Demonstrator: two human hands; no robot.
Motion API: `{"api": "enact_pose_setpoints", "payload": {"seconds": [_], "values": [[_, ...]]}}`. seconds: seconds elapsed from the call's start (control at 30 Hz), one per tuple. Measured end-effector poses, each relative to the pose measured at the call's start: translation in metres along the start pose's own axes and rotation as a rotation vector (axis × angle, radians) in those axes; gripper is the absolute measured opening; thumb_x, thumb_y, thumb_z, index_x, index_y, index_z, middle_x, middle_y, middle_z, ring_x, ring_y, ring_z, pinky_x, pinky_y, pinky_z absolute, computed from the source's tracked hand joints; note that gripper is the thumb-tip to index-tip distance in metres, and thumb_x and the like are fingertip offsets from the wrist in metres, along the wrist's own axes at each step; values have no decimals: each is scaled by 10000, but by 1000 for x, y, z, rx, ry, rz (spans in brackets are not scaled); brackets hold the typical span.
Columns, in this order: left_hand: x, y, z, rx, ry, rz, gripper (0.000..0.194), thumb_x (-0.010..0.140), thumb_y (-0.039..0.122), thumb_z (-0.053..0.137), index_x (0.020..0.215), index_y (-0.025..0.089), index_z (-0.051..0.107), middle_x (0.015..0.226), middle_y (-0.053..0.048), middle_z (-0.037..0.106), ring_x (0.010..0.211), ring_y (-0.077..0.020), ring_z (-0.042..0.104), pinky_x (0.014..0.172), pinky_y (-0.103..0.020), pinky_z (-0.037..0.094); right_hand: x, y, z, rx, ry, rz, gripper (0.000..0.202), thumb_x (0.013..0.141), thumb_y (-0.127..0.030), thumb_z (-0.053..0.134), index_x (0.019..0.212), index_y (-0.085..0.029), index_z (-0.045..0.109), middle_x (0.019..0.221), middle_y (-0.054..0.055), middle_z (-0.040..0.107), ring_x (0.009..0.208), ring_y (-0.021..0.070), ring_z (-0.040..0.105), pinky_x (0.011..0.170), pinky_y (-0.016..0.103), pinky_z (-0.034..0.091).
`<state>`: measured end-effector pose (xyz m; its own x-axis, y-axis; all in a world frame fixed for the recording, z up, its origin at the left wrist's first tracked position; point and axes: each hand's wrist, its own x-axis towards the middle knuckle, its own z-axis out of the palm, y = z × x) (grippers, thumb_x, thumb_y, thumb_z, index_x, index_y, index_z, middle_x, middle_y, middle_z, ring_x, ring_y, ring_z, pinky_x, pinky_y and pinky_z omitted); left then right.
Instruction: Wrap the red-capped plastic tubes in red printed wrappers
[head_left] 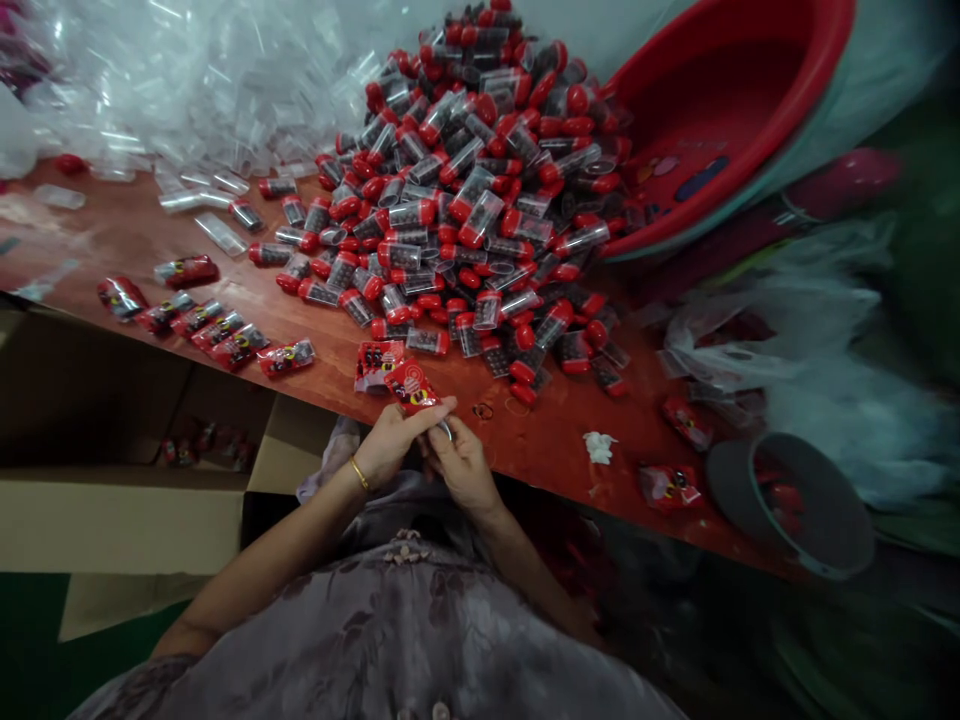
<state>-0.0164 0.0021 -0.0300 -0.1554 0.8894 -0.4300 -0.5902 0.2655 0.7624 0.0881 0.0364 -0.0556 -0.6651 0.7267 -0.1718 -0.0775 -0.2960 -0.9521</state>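
Note:
My left hand (386,440), with a gold bangle at the wrist, is closed on a small red printed packet (411,384), its thumb laid along the lower part. Close beside it, my right hand (466,468) pinches at the packet's lower end, where a shiny pale edge shows between the fingers. Whether that edge is the packet's own or a tube inside it, I cannot tell. Just beyond my hands, a little stack of flat red packets (371,366) lies on the reddish table (540,440). The fingertips under the packet are hidden.
A large heap of clear tubes with red caps (465,210) fills the middle. Filled packets (225,335) lie in a row at left, above an open cardboard box (135,520). Loose clear tubes (225,90) pile up behind. At right are a red basin (720,110) and a grey container (795,505).

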Motion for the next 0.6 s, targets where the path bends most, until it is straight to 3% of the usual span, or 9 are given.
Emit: {"api": "enact_pose_setpoints", "payload": {"seconds": [0.13, 0.27, 0.5, 0.6], "values": [[3, 3, -4, -54, 54, 73, 424, 650, 441, 725, 922, 116, 723, 534, -1, 598, 381, -81, 469, 346, -196, 374, 0, 4, -2, -16, -15, -34, 322, 822, -529, 547, 891, -219, 491, 664, -63, 498, 405, 44, 387, 398, 198, 389], [6, 1, -2, -39, 168, 193, 389, 633, 457, 744, 804, 108, 727, 654, -44, 664, 480, -78, 508, 423, -189, 395, -2, 7, -7, -218, 65, -143, 240, 867, -448, 514, 924, -214, 523, 658, -43, 515, 457, 66, 422, 429, 199, 385], [9, 0, 3, 147, 108, 227, 365, 583, 404, 792, 805, 123, 728, 637, -26, 664, 626, -144, 595, 585, -249, 481, 1, 10, -10, -366, 176, -285, 188, 897, -386, 480, 935, -214, 545, 661, -20, 555, 569, 120, 528, 545, 246, 458], [14, 0, -1, 130, 154, 334, 340, 605, 409, 773, 811, 143, 721, 745, -30, 700, 680, -141, 612, 663, -259, 501, 5, 13, -21, -498, 241, -347, 221, 898, -356, 478, 1045, -211, 556, 815, 22, 633, 686, 144, 592, 658, 286, 505]]}}
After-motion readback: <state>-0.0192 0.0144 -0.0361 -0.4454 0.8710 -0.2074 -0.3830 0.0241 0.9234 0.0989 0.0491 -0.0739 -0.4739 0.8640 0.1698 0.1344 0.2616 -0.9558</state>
